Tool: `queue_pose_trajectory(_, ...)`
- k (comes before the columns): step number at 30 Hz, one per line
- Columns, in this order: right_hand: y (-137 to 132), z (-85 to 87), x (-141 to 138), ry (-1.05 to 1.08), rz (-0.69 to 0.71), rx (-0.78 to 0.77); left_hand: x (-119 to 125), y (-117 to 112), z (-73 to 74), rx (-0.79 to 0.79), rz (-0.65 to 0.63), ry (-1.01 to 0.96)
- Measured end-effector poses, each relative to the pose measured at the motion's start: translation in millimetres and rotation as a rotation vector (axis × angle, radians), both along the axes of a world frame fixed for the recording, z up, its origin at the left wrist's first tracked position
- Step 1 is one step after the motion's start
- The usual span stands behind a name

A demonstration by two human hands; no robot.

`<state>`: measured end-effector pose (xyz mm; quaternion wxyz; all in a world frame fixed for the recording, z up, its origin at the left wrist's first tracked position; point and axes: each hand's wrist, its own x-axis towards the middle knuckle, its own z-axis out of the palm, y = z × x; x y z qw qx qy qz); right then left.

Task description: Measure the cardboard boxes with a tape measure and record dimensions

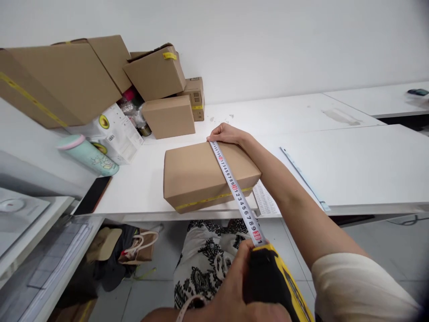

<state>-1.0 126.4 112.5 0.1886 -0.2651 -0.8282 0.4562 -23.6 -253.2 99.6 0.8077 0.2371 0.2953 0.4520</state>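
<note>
A closed brown cardboard box with yellow tape along its near side sits at the table's front edge. Across its top, from the far edge to past the near one, runs the metal blade of a tape measure. My right hand pinches the blade's end at the box's far edge, its forearm passing over the right corner. Low in the view, my left hand grips the black and yellow tape measure in front of the table. The blade is out to just past the 30 mark.
Several cardboard boxes are stacked at the back left, beside a mint tumbler and a dark phone-like slab. A light blue strip lies on the white table to the right. Bags rest below.
</note>
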Motion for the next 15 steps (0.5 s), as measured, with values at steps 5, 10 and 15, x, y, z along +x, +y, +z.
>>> queue_pose_trajectory(5, -3, 0.0, 2, -0.001, -0.022, 0.018, 5, -13, 11.7, -0.006, 0.084, -0.082)
queue_pose_trajectory(10, -6, -0.4, 2, 0.001, -0.033, 0.02, 4, -21, 10.6, 0.048, 0.123, -0.065)
queue_pose_trajectory(15, -6, 0.0, 2, 0.0, -0.024, 0.052, -4, -25, 11.6, 0.03, 0.117, -0.026)
